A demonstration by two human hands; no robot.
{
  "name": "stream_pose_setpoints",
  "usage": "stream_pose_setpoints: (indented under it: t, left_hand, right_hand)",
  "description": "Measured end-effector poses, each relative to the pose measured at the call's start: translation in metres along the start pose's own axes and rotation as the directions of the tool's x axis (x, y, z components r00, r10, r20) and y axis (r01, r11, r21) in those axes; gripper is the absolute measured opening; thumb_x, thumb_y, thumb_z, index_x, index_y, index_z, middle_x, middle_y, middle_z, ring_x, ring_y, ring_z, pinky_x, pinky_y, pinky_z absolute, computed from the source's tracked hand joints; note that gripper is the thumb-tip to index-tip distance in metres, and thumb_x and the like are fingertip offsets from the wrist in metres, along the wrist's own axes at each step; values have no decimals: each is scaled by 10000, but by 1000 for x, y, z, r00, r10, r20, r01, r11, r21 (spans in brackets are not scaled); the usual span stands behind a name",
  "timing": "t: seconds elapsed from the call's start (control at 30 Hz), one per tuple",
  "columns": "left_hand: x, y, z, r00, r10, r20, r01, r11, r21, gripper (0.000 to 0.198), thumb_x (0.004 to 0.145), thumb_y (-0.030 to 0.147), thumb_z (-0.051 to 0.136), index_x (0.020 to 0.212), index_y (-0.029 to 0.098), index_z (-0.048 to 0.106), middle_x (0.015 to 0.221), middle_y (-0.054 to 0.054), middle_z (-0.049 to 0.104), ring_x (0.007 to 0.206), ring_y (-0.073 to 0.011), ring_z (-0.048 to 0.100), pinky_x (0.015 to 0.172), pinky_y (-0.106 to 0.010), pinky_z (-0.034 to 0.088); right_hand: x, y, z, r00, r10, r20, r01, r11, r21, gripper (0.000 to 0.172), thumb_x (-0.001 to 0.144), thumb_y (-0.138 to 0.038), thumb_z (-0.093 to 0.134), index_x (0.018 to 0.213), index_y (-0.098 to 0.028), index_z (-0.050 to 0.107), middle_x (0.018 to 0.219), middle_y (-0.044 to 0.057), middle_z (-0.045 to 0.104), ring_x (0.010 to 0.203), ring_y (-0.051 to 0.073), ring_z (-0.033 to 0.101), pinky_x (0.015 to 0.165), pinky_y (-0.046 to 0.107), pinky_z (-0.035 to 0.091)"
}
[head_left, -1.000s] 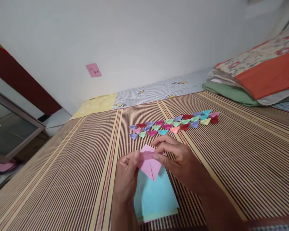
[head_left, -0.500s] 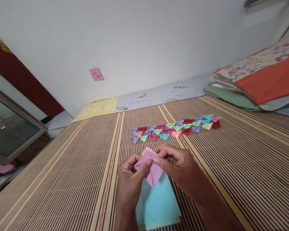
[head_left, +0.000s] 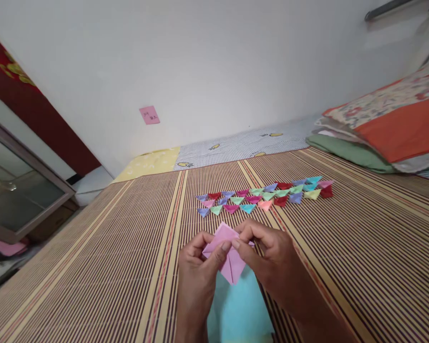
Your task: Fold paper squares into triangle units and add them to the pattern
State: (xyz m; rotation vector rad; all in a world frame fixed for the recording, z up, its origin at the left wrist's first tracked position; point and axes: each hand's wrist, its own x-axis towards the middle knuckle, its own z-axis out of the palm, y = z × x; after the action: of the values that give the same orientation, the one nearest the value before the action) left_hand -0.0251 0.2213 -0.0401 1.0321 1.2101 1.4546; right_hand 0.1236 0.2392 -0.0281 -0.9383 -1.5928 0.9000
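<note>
A pink sheet of origami paper (head_left: pixel 232 269), folded into a creased diamond, is held up between both hands. My left hand (head_left: pixel 202 267) pinches its left corner, thumb on the front face and fingers behind. On the right side my right hand (head_left: pixel 266 247) grips the paper near its middle, thumb and forefinger pressed together. Below the hands lies a stack of light blue paper (head_left: pixel 241 305), partly hidden by them. Beyond, several small folded paper triangles (head_left: pixel 230 208) in mixed colours stand in rows on the striped mat (head_left: pixel 121 267).
Folded bedding with an orange and floral cover (head_left: pixel 396 126) is piled at the right. A white wall (head_left: pixel 214 62) with a pink note (head_left: pixel 149 115) rises behind the mat. At the left stands a glass-panelled frame (head_left: pixel 17 186).
The view has shifted slightly, so everything sits a little lower and further right. Both hands still hold the pink paper; my right fingers have moved slightly along its right side.
</note>
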Motion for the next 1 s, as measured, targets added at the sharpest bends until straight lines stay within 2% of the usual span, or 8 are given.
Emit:
stream_pose_setpoints:
  t: [0.17,0.33,0.53,0.7,1.0]
  left_hand:
    - [-2,1,2,1000,-1,-30,0,1000,-22,352,662,394,903,655,161,639,579,33,567,496,-86,473,467,-185,384]
    - [-3,3,2,999,16,-40,-17,1000,-21,325,654,369,909,643,161,660,552,40,551,484,-82,457,448,-178,361]
    - [-2,3,1,997,28,-75,-30,999,-27,285,657,348,906,645,149,702,564,29,574,499,-80,466,464,-176,377]
    - [-3,2,1,991,57,-125,-61,998,-33,311,637,334,917,621,155,663,573,30,584,505,-85,493,472,-177,403]
    - [-5,2,1,988,84,-127,-83,996,12,340,645,343,908,635,158,623,574,34,571,488,-78,481,455,-170,396]
  right_hand:
    - [-3,4,6,997,-9,-73,9,1000,-3,240,892,-231,603,663,-219,533,758,9,644,689,176,586,653,322,440]
    - [-4,5,8,996,-16,-86,17,1000,8,252,900,-240,602,659,-222,532,759,7,643,708,176,594,661,314,437]
    - [-4,3,7,999,-12,-52,13,1000,24,263,922,-271,597,669,-220,546,731,-4,597,723,180,601,668,314,441]
    - [-2,-1,7,1000,-25,-6,25,999,45,268,921,-269,595,663,-217,544,761,11,621,708,178,583,654,319,451]
    - [-3,-1,12,999,-22,-32,24,998,58,293,934,-258,581,656,-220,496,727,-2,591,667,160,544,609,301,421]
